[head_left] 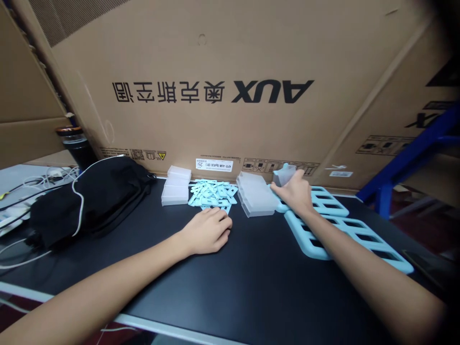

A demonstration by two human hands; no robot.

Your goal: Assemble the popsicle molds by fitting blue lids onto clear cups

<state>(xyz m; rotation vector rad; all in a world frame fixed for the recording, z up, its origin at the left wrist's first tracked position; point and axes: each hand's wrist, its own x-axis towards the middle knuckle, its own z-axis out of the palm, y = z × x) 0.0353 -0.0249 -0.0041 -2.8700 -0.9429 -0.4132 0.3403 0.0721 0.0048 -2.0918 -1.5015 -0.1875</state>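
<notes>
My left hand rests on the black table, fingers curled loosely at the near edge of a pile of light blue flat plastic pieces; what its fingertips touch is hidden. My right hand reaches further back and grips a small translucent plastic case, held just above the light blue slotted trays. Next to that hand lies a stack of clear cases.
Two more clear cases lie left of the pile. A black bag with white cables and a dark bottle fill the left side. A big cardboard box walls the back. A blue frame stands at right.
</notes>
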